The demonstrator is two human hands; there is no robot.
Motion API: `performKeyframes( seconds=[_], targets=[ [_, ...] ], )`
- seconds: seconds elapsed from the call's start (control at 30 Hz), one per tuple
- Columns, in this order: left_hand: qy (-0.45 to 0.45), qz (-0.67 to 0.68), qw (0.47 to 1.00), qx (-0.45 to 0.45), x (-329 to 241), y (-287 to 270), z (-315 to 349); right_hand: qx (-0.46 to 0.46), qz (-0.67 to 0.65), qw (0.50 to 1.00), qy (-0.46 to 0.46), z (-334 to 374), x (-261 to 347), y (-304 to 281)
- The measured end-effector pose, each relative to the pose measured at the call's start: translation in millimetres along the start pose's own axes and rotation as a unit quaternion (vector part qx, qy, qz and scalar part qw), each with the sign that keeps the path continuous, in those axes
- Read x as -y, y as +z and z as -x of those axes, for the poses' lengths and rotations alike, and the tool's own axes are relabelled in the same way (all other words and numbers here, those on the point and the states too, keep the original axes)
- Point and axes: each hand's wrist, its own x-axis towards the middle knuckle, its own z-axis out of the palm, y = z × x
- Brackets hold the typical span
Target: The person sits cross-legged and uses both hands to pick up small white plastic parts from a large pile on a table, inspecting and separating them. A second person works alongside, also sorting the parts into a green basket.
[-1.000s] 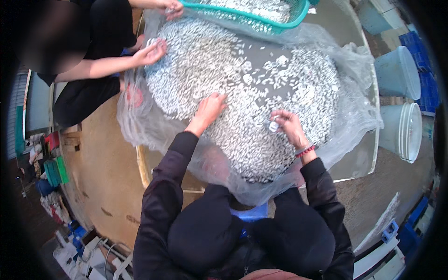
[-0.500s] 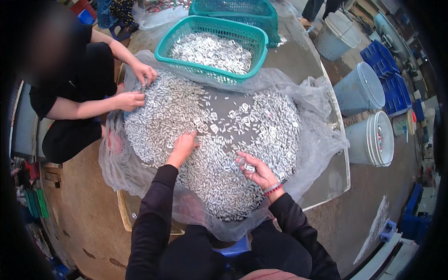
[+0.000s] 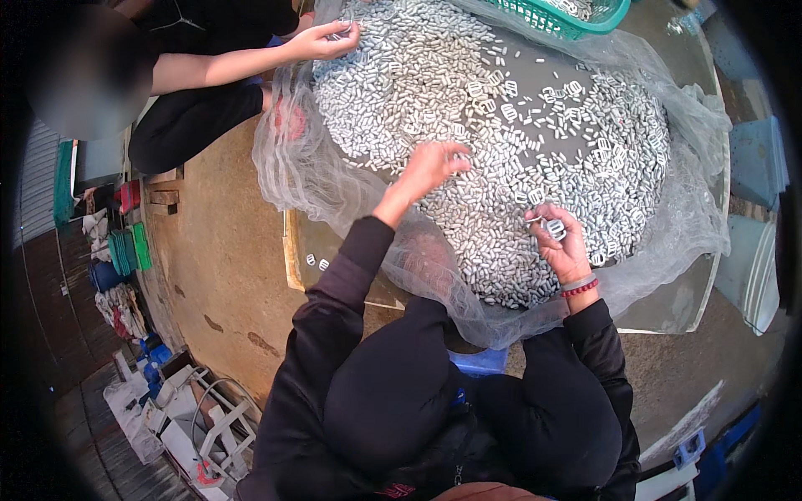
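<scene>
My left hand (image 3: 430, 173) hovers over the near left part of a heap of small silvery metal pellets (image 3: 489, 209). Its finger and thumb are apart, and nothing shows between them. Pale metal slotted buckles (image 3: 555, 230) are gripped in my right hand (image 3: 565, 246), above the near right side of the heap. More flat buckles (image 3: 508, 111) lie loose among the pellets, mostly across the middle and right. A translucent mesh sheet (image 3: 334, 196) is spread under the heap, bunched up around its edges.
At the left, another person's hand (image 3: 334, 40) holds small pieces over the heap. A green plastic basket (image 3: 597, 25) with buckles stands at the far edge. Pale buckets (image 3: 756, 271) stand to the right. Two stray buckles (image 3: 317, 262) lie near the table's left corner.
The view has swung, shifting the heap up and right. My left hand has drawn back toward me from the middle buckles. My right hand still holds buckles. The other person's hand has turned up.
</scene>
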Motion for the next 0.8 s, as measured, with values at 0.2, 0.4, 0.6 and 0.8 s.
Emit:
performKeyframes(
  seconds=[0.2,0.4,0.6,0.8],
  targets=[
    [0.063,-0.223,0.972,-0.039,21,-2,-55,-0.066,0.145,0.987,0.029,5,3,1],
    [0.050,-0.219,0.974,0.026,4,-7,-57,-0.023,-0.060,0.996,-0.063,16,30,-10],
    [0.003,-0.055,0.997,0.062,-8,-8,3,-0.092,0.161,0.983,0.005,-1,25,-8],
    [-0.058,0.339,0.932,0.116,-24,-33,30,-0.155,0.858,0.439,-0.215,-36,22,-12]
  ],
)
